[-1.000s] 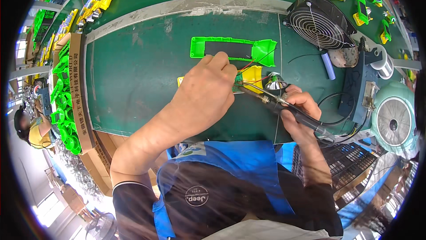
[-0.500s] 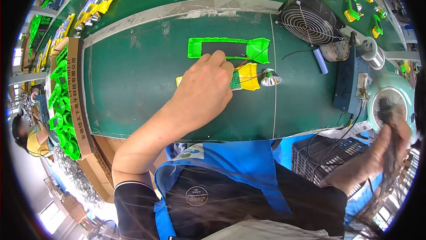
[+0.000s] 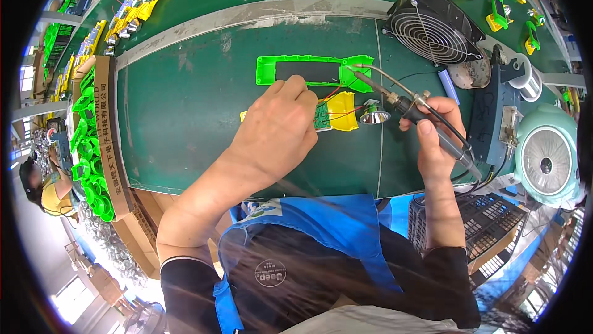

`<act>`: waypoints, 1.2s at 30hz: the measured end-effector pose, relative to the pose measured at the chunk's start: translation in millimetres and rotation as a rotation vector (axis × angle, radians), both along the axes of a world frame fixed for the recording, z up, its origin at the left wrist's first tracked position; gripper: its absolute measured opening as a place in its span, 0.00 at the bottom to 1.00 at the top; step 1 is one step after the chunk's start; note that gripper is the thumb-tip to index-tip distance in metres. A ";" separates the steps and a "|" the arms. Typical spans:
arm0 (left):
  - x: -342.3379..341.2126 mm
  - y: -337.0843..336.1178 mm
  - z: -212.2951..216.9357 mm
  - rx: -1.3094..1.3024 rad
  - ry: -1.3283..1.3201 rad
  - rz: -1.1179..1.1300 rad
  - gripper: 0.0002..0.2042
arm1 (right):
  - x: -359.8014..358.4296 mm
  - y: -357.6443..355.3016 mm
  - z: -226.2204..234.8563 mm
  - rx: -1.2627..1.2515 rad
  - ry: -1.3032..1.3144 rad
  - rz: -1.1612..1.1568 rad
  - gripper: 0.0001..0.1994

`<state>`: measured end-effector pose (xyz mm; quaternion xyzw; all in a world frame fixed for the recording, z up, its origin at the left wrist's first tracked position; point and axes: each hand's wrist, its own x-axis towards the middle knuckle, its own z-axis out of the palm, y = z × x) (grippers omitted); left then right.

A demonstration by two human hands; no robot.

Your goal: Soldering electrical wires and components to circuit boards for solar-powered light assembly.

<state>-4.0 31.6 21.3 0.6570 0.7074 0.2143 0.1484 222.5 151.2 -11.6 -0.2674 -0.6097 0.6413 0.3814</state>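
My left hand (image 3: pixel 278 130) rests on the green mat, its fingers pressing down a yellow housing with a small circuit board (image 3: pixel 336 115). Red wires run from the board toward a green plastic shell with a dark panel (image 3: pixel 309 70) just beyond it. A silver reflector cone (image 3: pixel 372 115) lies next to the yellow housing. My right hand (image 3: pixel 432 139) grips a soldering iron (image 3: pixel 407 102) like a pen; its tip points left over the green shell's right end.
A black fan (image 3: pixel 432 25) stands at the back right, with a solder spool (image 3: pixel 528 84), a blue station (image 3: pixel 494 118) and a pale green round unit (image 3: pixel 546 161) to the right. A cardboard box of green parts (image 3: pixel 89 142) sits on the left. Yellow and green parts lie on the belt behind.
My right hand, which had swung out to the far right, has come back with the soldering iron to the work. My left hand has stayed on the yellow housing.
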 end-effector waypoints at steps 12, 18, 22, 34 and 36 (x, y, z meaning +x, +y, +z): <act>-3.4 -0.8 2.7 0.011 -0.026 -0.035 0.07 | -31.1 13.5 14.7 0.201 -0.110 0.106 0.14; -38.2 -25.3 23.4 -0.236 -0.289 -0.028 0.09 | -26.1 12.1 9.1 0.205 -0.080 0.109 0.15; -27.8 8.5 10.0 -0.144 -0.308 0.021 0.11 | -57.9 8.1 4.9 0.231 -0.013 0.093 0.14; -55.3 -22.9 -10.4 -0.056 -0.841 0.276 0.02 | -55.3 8.3 -19.4 0.574 -0.089 0.193 0.15; -60.7 -24.6 -17.7 -0.154 -0.842 0.254 0.02 | -48.0 9.6 -15.2 0.626 -0.121 0.210 0.16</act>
